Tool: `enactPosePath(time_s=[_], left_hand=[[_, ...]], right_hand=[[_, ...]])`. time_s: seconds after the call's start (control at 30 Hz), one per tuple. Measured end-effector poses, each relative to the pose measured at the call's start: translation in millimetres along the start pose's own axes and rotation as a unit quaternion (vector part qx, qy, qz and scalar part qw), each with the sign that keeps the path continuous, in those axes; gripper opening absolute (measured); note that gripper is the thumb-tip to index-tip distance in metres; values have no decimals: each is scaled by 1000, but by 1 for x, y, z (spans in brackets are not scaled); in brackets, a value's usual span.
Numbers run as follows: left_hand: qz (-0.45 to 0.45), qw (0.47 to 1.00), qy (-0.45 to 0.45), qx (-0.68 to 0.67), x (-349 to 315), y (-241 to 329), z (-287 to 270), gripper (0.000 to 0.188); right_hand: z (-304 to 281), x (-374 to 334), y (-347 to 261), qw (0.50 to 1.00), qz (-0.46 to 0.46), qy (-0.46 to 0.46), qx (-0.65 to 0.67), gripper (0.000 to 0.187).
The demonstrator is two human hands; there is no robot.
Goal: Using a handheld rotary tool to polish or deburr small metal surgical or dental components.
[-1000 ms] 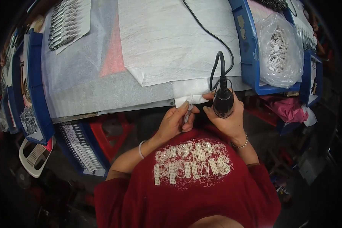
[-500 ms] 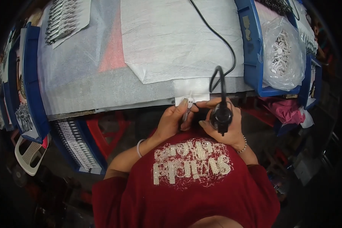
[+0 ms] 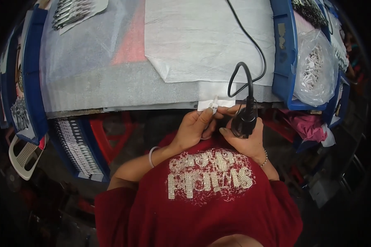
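At the near edge of the worktable, the thumb and fingers of my left hand (image 3: 195, 130) are closed on a small white plastic part (image 3: 214, 106) with dark holes. Most of that part is covered by the fingers. Its upper end lies over a white paper piece (image 3: 205, 91) on the table edge. My right hand (image 3: 251, 140) is wrapped round a black corded tool (image 3: 244, 120), which looks like an electric screwdriver. The tool's tip is hidden by my fingers, close beside the white part. A black cord (image 3: 263, 55) loops up from it across the table.
A white sheet (image 3: 206, 41) covers the tabletop. A blue bin (image 3: 285, 53) at the right holds a clear bag of small white parts (image 3: 314, 68). Rows of metal-and-white pieces (image 3: 73, 12) lie far left. Blue trays (image 3: 33, 74) line the left side; a red stool (image 3: 111, 136) stands below.
The view has shifted, so table and bins appear a little farther right and higher. Both hands keep their holds, with the white part and the tool close together.
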State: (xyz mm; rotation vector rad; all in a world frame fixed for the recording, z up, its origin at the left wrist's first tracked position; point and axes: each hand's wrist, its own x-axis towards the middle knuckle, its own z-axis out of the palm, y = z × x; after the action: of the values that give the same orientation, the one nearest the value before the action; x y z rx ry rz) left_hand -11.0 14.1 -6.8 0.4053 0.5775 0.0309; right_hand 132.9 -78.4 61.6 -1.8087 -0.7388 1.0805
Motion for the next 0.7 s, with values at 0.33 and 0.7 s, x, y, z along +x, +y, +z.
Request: enactPosePath(time_s=[0.33,0.7], left_hand=[[-7,998,37,-43,-1,0,5,44],[18,997,66,26,-3,-1,7,43]], right_hand=[[6,-1,3,999,12,32,32,39],[1,-3,10,998,-64,-1,-28,44]])
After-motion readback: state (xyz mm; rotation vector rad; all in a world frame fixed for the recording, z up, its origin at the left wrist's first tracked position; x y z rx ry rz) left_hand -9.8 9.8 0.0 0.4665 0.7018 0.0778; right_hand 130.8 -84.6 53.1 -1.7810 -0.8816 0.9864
